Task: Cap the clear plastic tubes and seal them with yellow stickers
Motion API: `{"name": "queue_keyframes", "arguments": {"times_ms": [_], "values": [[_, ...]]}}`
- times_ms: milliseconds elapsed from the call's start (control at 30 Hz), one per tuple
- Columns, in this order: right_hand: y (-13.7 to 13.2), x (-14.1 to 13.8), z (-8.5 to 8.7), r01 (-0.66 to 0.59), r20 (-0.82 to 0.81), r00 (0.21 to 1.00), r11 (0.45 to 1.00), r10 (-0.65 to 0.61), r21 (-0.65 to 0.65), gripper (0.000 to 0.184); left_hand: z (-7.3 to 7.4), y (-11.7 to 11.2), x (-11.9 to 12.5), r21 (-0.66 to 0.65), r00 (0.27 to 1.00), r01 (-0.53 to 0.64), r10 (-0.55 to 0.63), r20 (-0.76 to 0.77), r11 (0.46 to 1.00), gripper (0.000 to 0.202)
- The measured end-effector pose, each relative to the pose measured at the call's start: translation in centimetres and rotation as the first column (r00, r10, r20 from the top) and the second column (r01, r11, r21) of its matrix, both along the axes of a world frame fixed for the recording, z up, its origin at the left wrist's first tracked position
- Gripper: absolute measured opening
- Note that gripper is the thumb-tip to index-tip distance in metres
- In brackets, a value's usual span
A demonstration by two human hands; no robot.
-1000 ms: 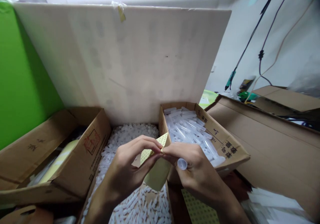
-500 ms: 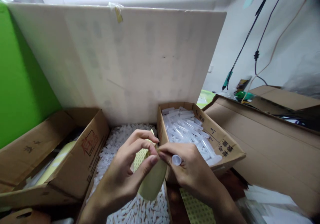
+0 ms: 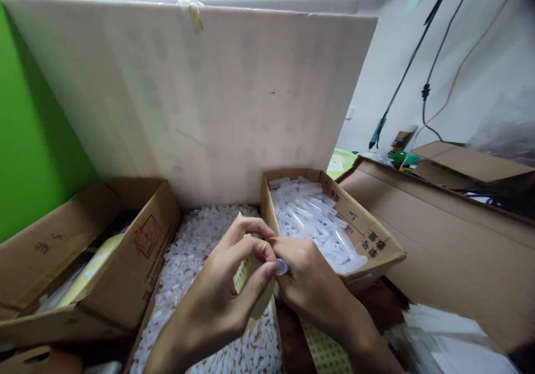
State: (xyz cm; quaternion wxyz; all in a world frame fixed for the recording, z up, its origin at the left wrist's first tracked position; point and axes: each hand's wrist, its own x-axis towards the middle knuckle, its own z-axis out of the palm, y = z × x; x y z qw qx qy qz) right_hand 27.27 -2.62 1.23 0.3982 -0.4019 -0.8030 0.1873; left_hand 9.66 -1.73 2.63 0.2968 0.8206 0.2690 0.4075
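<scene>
My left hand is closed, with thumb and forefinger pinched close to the mouth of a small clear plastic tube. A curled yellow sticker sheet with rows of small dots hangs behind those fingers, partly hidden by them. My right hand is closed around the tube, whose round open end shows beside the left thumb; the fingertips are hidden. Under my right wrist, a yellow dotted sheet shows. Below both hands lies a tray of many small white plastic pieces.
A cardboard box at the right holds many clear tubes. Another box at the left contains yellow sheets. A pale board stands behind. White papers or bags lie at the lower right.
My right hand has moved left, bringing the tube's mouth against the left thumb and fingertip. The yellow sheet has turned and is now more covered by my hands.
</scene>
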Motion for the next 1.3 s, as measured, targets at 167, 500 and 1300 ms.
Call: {"name": "queue_keyframes", "arguments": {"times_ms": [167, 500, 1300], "values": [[0.1, 0.1, -0.2, 0.008, 0.020, 1.000, 1.000, -0.008, -0.003, 0.018, 0.0, 0.0, 0.2, 0.022, 1.000, -0.020, 0.020, -0.001, 1.000, 0.011], [0.3, 0.2, -0.6, -0.007, 0.025, 1.000, 1.000, 0.008, -0.014, 0.015, -0.3, -0.1, 0.6, 0.108, 0.997, -0.075, 0.078, -0.025, 0.991, 0.010], [-2.2, -0.4, 0.3, 0.116, -0.166, 0.981, 0.988, -0.098, 0.106, 0.031, -7.1, 6.3, -1.6, -0.360, 0.785, 0.059, -0.266, -0.559, 0.931, 0.020]]}}
